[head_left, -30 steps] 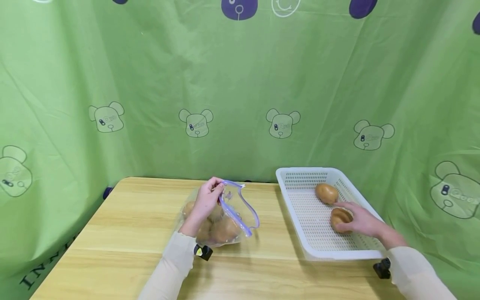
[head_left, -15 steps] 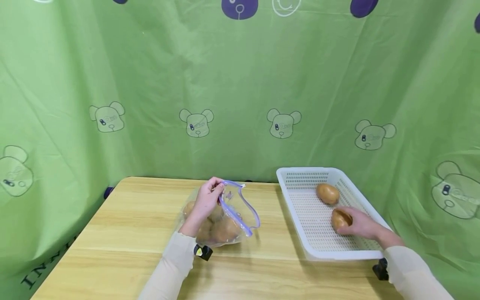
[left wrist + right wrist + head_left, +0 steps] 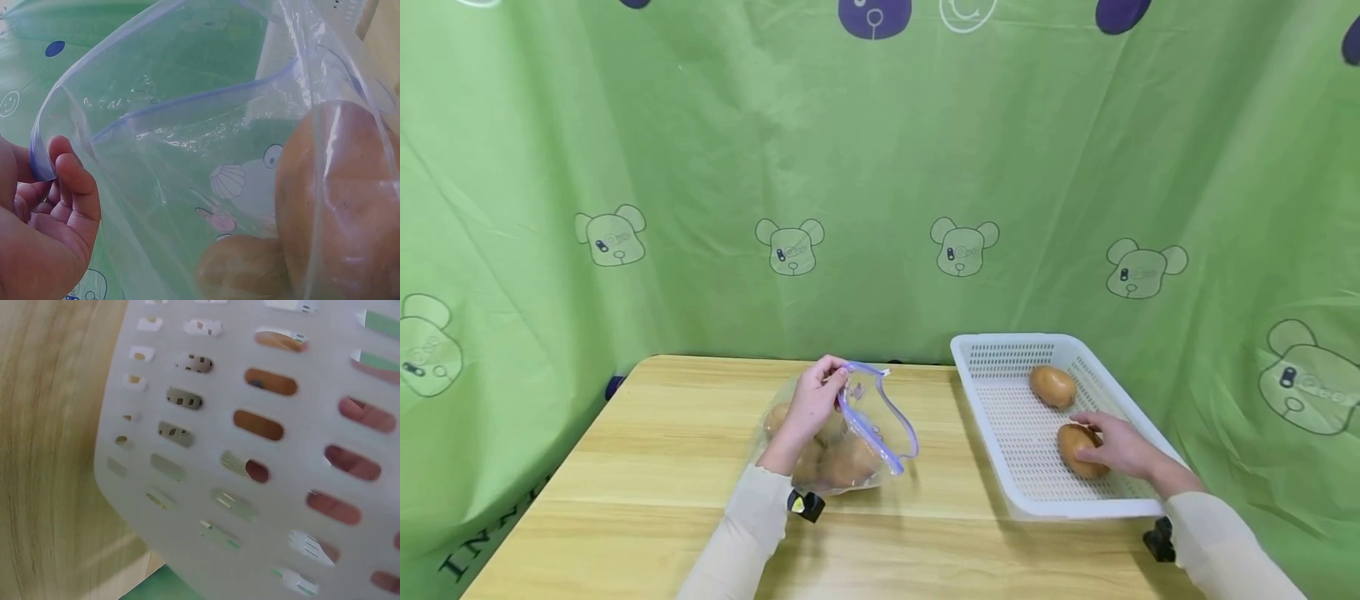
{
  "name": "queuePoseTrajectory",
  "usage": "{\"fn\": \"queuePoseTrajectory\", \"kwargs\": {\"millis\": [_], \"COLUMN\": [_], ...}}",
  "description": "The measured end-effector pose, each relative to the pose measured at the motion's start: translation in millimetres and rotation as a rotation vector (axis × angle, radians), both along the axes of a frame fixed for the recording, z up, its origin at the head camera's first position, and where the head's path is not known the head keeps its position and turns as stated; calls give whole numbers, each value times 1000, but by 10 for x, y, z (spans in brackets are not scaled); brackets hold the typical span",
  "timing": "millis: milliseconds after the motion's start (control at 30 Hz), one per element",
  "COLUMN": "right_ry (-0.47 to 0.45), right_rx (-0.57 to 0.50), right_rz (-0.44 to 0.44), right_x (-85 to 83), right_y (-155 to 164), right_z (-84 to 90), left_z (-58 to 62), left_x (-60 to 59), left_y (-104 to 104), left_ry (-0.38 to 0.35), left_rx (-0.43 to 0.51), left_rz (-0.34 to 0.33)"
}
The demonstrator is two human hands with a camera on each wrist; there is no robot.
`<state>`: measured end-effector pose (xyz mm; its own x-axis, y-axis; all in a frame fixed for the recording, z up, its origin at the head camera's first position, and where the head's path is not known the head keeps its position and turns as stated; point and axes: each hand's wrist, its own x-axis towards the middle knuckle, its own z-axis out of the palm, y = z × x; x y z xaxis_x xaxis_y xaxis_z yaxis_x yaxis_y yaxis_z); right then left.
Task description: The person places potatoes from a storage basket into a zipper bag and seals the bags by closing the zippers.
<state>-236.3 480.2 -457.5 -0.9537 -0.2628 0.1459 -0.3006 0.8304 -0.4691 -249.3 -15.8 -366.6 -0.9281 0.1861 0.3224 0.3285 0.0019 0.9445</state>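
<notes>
Clear plastic fills my left wrist view: the bag (image 3: 842,433) sits mid-surface (image 3: 647,467), and my left hand (image 3: 811,407) pinches its blue-edged rim, fingers (image 3: 74,187) curled on the strip, holding the mouth open. Through the film I make out potatoes, but creases and glare blur them, so I cannot count them. Further right, my right hand (image 3: 1116,446) rests on the near potato (image 3: 1078,451) inside the white basket (image 3: 992,354), fingers curved round its right side; a second potato (image 3: 1052,386) lies behind it, apart. My right wrist view shows only the slotted wall, with bits of skin and brown through the holes. Since half a second ago that near potato has slid slightly toward me; the left hand has not moved.
</notes>
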Motion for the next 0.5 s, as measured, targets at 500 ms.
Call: {"fn": "queuePoseTrajectory", "kwargs": {"millis": [500], "right_ry": [-78], "right_rx": [46], "right_rz": [10], "right_x": [64], "right_y": [-49], "right_z": [18], "left_z": [-256], "left_x": [-201], "left_y": [15], "left_ry": [10], "left_rx": [10], "left_rz": [25]}}
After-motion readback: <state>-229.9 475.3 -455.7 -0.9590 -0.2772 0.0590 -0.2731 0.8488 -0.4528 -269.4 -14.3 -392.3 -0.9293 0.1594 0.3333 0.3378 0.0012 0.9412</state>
